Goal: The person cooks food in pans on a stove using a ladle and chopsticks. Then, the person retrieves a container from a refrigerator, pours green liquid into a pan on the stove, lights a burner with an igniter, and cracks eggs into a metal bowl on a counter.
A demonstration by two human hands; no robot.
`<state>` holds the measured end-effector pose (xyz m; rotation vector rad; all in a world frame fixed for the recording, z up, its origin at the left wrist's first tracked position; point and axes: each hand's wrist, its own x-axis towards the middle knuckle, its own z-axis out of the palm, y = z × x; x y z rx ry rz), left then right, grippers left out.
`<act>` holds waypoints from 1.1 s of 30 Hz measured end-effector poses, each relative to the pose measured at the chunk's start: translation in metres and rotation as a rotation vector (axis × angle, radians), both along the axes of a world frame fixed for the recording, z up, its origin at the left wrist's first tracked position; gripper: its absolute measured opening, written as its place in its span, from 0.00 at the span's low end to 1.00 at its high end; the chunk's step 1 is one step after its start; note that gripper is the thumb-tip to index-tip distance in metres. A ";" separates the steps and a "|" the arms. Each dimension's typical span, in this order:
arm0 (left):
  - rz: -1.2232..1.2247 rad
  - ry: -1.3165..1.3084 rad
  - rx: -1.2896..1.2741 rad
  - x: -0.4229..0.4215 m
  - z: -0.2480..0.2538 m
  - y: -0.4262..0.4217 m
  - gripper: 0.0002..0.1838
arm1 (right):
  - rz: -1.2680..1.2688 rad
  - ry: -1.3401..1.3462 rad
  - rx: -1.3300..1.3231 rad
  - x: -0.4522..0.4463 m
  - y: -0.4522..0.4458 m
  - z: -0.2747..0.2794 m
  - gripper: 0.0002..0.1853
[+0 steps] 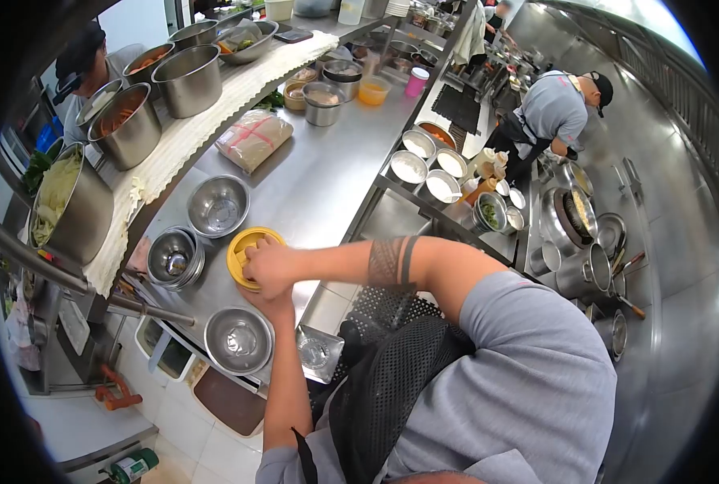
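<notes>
A round yellow bowl (237, 256) is at the near edge of the steel counter, with something yellow inside. My right hand (269, 268) reaches over its rim, fingers curled down into it; what they pinch, if anything, is hidden. Below the bowl's near side is my left hand (267, 302), seemingly gripping it, its fingers mostly covered by the bowl and my right hand. Close by stand a steel bowl (218, 206) behind, a stack of steel bowls (174, 256) to the left, and another steel bowl (238, 340) nearer me.
A plastic-wrapped brown package (254, 141) lies farther back on the counter (319, 173). The raised shelf at left carries steel pots (187, 81) of food. To the right are tubs of white sauce (409, 167) and squeeze bottles. One co-worker (555, 109) bends at the stoves; another stands behind the shelf.
</notes>
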<state>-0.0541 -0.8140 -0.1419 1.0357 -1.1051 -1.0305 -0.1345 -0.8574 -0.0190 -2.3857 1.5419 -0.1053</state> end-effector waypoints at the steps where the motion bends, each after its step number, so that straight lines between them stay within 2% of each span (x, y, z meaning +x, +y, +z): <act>1: 0.003 -0.002 -0.002 0.000 -0.002 0.000 0.52 | 0.180 0.050 -0.148 -0.016 -0.007 0.007 0.17; 2: 0.015 -0.068 0.006 0.003 -0.004 0.000 0.54 | 0.182 0.048 -0.152 -0.021 -0.007 0.011 0.17; 4: 0.037 -0.130 -0.014 0.006 0.003 -0.010 0.56 | 0.251 0.090 0.042 -0.026 -0.021 0.023 0.17; 6: 0.046 -0.173 -0.087 0.001 0.008 -0.005 0.58 | 0.251 0.145 0.002 -0.012 -0.021 0.015 0.19; 7: -0.060 -0.030 0.048 0.000 0.006 -0.004 0.59 | 0.097 0.061 -0.021 -0.003 -0.021 -0.001 0.19; 8: -0.063 -0.041 0.060 -0.001 0.003 0.000 0.59 | -0.061 -0.029 -0.041 0.005 -0.020 -0.018 0.20; 9: 0.029 -0.093 0.050 -0.004 -0.001 0.001 0.59 | -0.107 -0.025 0.102 0.006 -0.020 0.002 0.23; 10: 0.121 -0.139 0.036 -0.006 -0.003 0.001 0.59 | -0.106 -0.029 0.104 0.002 -0.021 0.014 0.23; 12: 0.043 -0.106 0.084 0.001 -0.003 0.000 0.60 | 0.103 0.127 0.027 -0.007 -0.021 0.026 0.24; 13: 0.052 -0.114 0.064 0.000 -0.004 -0.001 0.60 | 0.312 0.137 -0.273 -0.020 -0.022 0.020 0.24; 14: 0.060 -0.123 0.047 -0.001 -0.005 -0.001 0.60 | 0.313 0.139 -0.268 -0.017 -0.022 0.016 0.24; 16: 0.018 -0.088 0.073 -0.004 -0.012 -0.004 0.61 | -0.078 0.143 0.215 0.000 -0.018 0.028 0.21; 18: -0.021 -0.062 0.093 -0.003 -0.015 -0.004 0.62 | -0.144 0.072 0.270 0.010 -0.028 0.024 0.19; 20: 0.104 -0.374 0.104 -0.005 -0.015 -0.001 0.66 | -0.208 0.002 0.321 0.008 -0.037 0.027 0.18; 21: 0.106 -0.377 0.106 -0.003 -0.013 -0.002 0.66 | -0.021 0.164 0.285 0.003 -0.036 0.047 0.21; 22: 0.051 -0.262 0.086 0.000 -0.010 -0.003 0.67 | 0.168 0.326 0.246 -0.004 -0.036 0.060 0.26; 23: -0.005 -0.146 0.066 0.001 -0.008 -0.003 0.67 | 0.169 0.325 0.250 -0.015 -0.038 0.059 0.26; 25: 0.007 -0.181 0.030 0.002 -0.006 -0.006 0.67 | 0.440 0.501 -0.015 -0.041 -0.045 0.045 0.36; 26: 0.014 -0.198 0.009 0.001 -0.005 -0.006 0.67 | 0.441 0.502 -0.016 -0.054 -0.050 0.039 0.36; 28: 0.009 -0.161 0.006 0.000 0.004 -0.006 0.66 | 0.495 0.073 0.077 -0.074 -0.058 0.025 0.45; 32: 0.009 -0.088 -0.016 -0.007 -0.001 -0.007 0.61 | 0.373 -0.044 -0.050 -0.067 -0.028 -0.002 0.48; 33: 0.006 -0.087 -0.018 -0.009 -0.002 -0.009 0.61 | 0.158 -0.129 -0.070 -0.059 -0.014 -0.008 0.48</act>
